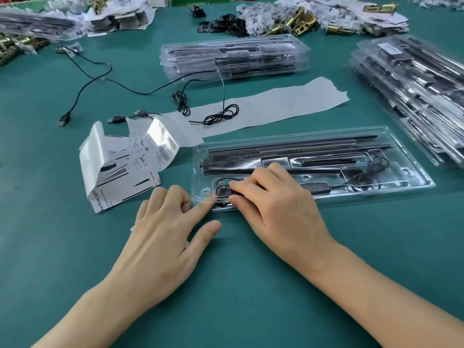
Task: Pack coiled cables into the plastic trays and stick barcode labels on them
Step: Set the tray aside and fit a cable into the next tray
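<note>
Green matting covers the table [75, 259], with stacks [233, 59] of filled trays behind the open tray [414, 182]. Packing seems in hand: the right hand [276, 202] pinches the cable [221, 187] into the tray's near-left pocket, fingers curled on it. The left hand [163, 237] steadies the tray's corner with a straight forefinger. Next, probably, peel a label off the sheet [130, 162] left of the tray.

Brass latches [298, 20] piled at far edge; black clips [218, 25] beside them.
</note>
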The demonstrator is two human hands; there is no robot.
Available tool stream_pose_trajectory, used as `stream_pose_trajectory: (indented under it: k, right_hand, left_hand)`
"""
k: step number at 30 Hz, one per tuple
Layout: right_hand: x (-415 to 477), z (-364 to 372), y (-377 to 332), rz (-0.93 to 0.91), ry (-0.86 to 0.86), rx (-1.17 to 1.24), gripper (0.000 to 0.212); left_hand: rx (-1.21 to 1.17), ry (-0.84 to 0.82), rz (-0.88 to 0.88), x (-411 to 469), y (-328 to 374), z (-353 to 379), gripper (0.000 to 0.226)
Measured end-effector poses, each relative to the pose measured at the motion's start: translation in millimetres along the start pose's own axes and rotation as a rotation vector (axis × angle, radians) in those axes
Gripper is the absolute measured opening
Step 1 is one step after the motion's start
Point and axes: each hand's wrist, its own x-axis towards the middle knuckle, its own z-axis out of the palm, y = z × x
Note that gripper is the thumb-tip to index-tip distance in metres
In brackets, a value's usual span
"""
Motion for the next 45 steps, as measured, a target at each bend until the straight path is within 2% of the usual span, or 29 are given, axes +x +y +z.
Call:
stream_pose_trajectory:
  k: [3, 5, 9, 11, 14, 17, 22, 29, 32, 36, 40, 42, 45]
  right_hand:
    - [-0.8, -0.9, 0.9, 0.004, -0.013, 0.001, 0.028]
    - [-1.6, -0.5, 1.1, -0.001, -0.021, -0.023, 0.027]
    - [-5.4, 0.2, 2.5, -0.044, -0.025, -0.058, 0.029]
    - [-7.8, -0.6, 3.5, -0.067, -0.022, -0.071, 0.032]
    - [-11.6, -2.7, 4.8, -0.124, -0.038, -0.144, 0.035]
    - [-14.9, -2.9, 7.6, -0.149, -0.021, -0.143, 0.029]
    - [-20.8, -3.0, 8.4, -0.11, 0.016, -0.077, 0.026]
    - [-22.1, -4.1, 7.6, -0.084, 0.044, 0.031, 0.018]
    - [-22.2, -4.6, 7.4, -0.068, 0.034, 0.082, 0.008]
    - [-20.2, -8.6, 4.5, -0.031, 0.028, 0.081, 0.009]
    - [-22.2, -21.1, -24.8, -0.028, 0.059, 0.047, 0.014]
    - [-24.3, -23.8, -56.3, 0.025, -0.026, 0.091, 0.029]
    - [-21.3, -15.3, -95.8, 0.125, -0.29, 0.038, 0.048]
  left_hand:
    - [0.017, 0.025, 0.129, 2.9, -13.5, -8.7, 0.052]
    - [0.013, 0.111, 0.215, 5.0, -23.6, -14.8, 0.045]
    - [-0.217, 0.315, 0.27, 15.5, -31.5, -19.7, 0.029]
    - [-0.219, 0.272, 0.28, 28.6, -29.3, -23.5, 0.021]
    - [-0.139, 0.123, 0.334, 47.3, -24.3, -27.5, 0.028]
    - [-0.171, 0.058, 0.343, 53.8, -20.4, -26.3, 0.024]
    - [-0.287, 0.101, 0.339, 46.4, -23.3, -18.0, 0.01]
    - [-0.007, 0.268, 0.515, 46.2, -14.2, -17.9, 0.002]
    - [0.082, 0.236, 0.59, 51.1, -11.6, -21.4, 0.004]
    - [0.142, 0.181, 0.583, 56.3, -7.8, -24.5, 0.006]
    - [0.031, 0.166, 0.556, 59.4, -12.0, -23.9, 0.005]
    - [-0.112, 0.154, 0.52, 59.9, -18.1, -21.0, 0.003]
    - [-0.26, 0.144, 0.478, 58.7, -26.2, -14.2, 0.01]
